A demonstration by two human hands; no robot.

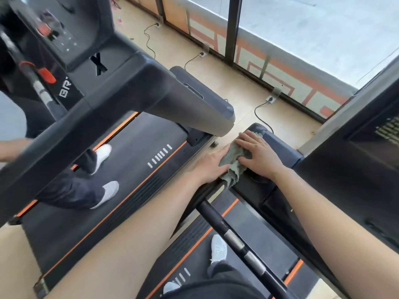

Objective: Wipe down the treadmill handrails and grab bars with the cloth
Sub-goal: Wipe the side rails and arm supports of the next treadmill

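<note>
Cloth point(234, 161): green, soft, crumpled. Its long axis runs near to far, leaning right, and it is draped over the far end of the grab bar point(235, 240). Bar: black, round and smooth with two silver metal bands, running from the cloth toward near right. My right hand point(259, 157) lies flat on the cloth's right side, fingers straight and spread. My left hand point(210, 166) presses its left edge, fingers straight, thumb hidden under the fabric.
</note>
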